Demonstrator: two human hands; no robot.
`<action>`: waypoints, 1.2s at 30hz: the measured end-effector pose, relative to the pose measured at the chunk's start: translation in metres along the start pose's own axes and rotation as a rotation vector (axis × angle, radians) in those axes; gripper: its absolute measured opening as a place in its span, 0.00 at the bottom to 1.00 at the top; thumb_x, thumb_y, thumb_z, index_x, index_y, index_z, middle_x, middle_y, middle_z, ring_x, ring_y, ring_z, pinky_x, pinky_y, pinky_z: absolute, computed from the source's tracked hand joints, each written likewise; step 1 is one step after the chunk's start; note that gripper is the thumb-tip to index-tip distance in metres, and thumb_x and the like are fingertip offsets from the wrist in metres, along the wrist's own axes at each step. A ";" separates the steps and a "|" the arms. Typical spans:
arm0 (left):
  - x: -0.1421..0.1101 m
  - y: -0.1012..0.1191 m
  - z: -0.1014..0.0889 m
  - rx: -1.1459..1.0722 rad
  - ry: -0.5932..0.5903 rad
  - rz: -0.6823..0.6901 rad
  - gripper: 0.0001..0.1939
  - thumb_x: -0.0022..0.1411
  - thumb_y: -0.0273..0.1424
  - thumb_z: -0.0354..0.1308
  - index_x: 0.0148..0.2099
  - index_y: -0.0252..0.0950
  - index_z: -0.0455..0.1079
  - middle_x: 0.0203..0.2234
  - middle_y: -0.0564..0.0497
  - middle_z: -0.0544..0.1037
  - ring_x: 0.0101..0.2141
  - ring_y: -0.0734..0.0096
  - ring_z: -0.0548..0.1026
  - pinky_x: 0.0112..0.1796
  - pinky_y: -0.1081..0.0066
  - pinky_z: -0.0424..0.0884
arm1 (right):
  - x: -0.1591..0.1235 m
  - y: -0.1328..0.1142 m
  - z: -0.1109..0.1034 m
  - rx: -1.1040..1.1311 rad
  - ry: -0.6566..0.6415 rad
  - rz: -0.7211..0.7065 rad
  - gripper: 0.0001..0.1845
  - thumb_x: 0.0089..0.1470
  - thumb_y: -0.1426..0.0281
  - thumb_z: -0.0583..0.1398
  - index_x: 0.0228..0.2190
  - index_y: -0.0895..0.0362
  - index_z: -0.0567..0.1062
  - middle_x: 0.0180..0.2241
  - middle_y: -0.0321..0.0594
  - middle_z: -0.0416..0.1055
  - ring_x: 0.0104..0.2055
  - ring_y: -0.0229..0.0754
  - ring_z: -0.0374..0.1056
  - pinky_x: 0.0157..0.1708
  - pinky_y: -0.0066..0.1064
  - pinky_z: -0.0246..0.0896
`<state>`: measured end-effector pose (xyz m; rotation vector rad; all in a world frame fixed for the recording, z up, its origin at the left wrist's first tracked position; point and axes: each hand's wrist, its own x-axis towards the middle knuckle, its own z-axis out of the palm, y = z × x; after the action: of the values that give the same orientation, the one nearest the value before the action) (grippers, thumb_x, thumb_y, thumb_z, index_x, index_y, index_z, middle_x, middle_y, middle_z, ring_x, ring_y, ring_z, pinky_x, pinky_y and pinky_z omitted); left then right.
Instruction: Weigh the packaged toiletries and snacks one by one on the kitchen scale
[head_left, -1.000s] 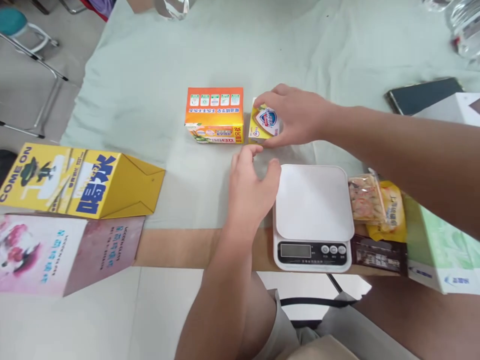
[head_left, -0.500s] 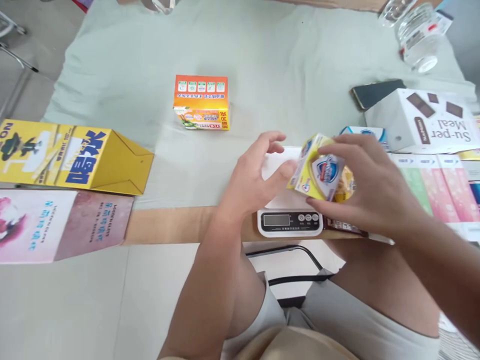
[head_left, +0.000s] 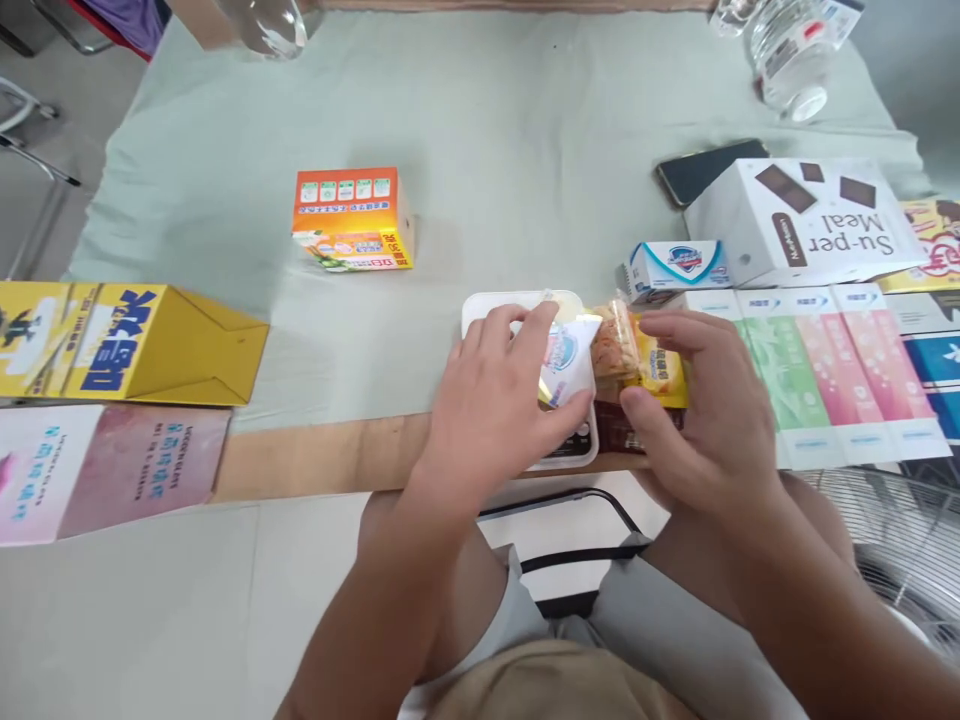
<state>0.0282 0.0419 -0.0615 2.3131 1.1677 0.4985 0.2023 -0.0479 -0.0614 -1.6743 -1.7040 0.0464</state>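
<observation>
My left hand [head_left: 491,400] is closed round a small yellow soap box [head_left: 568,352], holding it low over the white kitchen scale [head_left: 487,305] at the table's near edge. Most of the scale is hidden under the hand and the box. My right hand [head_left: 709,405] is just right of the box with thumb and forefinger apart, resting over the snack packets [head_left: 637,350] beside the scale and gripping nothing. An orange box [head_left: 352,215] stands alone on the pale green cloth to the left.
A yellow carton [head_left: 127,340] and a pink bag [head_left: 97,470] lie at the left. At the right are a white-blue soap box [head_left: 679,265], a Su-per Meal box [head_left: 810,220], a phone [head_left: 705,170], tissue packs [head_left: 810,370] and a water bottle [head_left: 795,45].
My right hand lifted the yellow soap box from beside the orange box and brought it over the scale. The box has passed into my left hand, and the right has let go.
</observation>
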 end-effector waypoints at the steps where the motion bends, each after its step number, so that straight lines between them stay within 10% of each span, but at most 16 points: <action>1: -0.001 0.003 0.003 0.022 0.000 -0.020 0.33 0.63 0.37 0.65 0.68 0.38 0.65 0.60 0.40 0.75 0.58 0.45 0.75 0.56 0.47 0.75 | -0.001 0.002 0.000 0.030 0.026 0.007 0.22 0.61 0.67 0.61 0.57 0.50 0.69 0.52 0.48 0.76 0.56 0.53 0.75 0.53 0.49 0.74; 8: 0.004 -0.008 0.007 -0.102 0.141 -0.157 0.30 0.59 0.32 0.63 0.64 0.42 0.67 0.58 0.44 0.79 0.57 0.49 0.79 0.58 0.50 0.77 | 0.006 0.045 -0.029 0.174 0.329 0.290 0.19 0.62 0.66 0.61 0.54 0.47 0.70 0.49 0.44 0.77 0.55 0.53 0.75 0.54 0.52 0.72; 13: 0.053 0.009 -0.001 -0.266 0.208 -0.029 0.32 0.55 0.33 0.68 0.62 0.42 0.67 0.59 0.45 0.78 0.59 0.51 0.78 0.60 0.57 0.76 | 0.004 0.086 -0.050 0.263 0.410 0.459 0.17 0.64 0.62 0.60 0.54 0.45 0.69 0.48 0.42 0.76 0.55 0.51 0.75 0.54 0.52 0.72; 23: 0.190 0.064 0.040 -0.301 -0.362 0.188 0.37 0.45 0.25 0.75 0.58 0.44 0.73 0.59 0.49 0.79 0.65 0.39 0.72 0.67 0.42 0.67 | -0.001 0.097 -0.076 0.351 0.397 0.703 0.18 0.63 0.60 0.61 0.53 0.44 0.67 0.49 0.44 0.74 0.52 0.51 0.75 0.50 0.51 0.72; 29: 0.198 0.059 0.050 -0.292 -0.396 0.019 0.37 0.58 0.33 0.71 0.67 0.42 0.67 0.69 0.45 0.69 0.69 0.45 0.67 0.68 0.47 0.67 | 0.002 0.099 -0.080 0.398 0.381 0.739 0.19 0.61 0.61 0.63 0.52 0.43 0.68 0.50 0.43 0.74 0.53 0.50 0.74 0.51 0.51 0.72; 36: 0.187 0.066 0.068 -0.299 -0.324 -0.093 0.18 0.67 0.35 0.64 0.58 0.38 0.73 0.56 0.46 0.81 0.57 0.51 0.79 0.62 0.47 0.73 | 0.001 0.095 -0.072 0.413 0.332 0.701 0.20 0.62 0.61 0.61 0.55 0.44 0.66 0.52 0.44 0.74 0.52 0.49 0.74 0.50 0.50 0.72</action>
<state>0.2117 0.1438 -0.0605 1.9830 0.9655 0.2324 0.3201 -0.0657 -0.0568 -1.7528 -0.7446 0.3971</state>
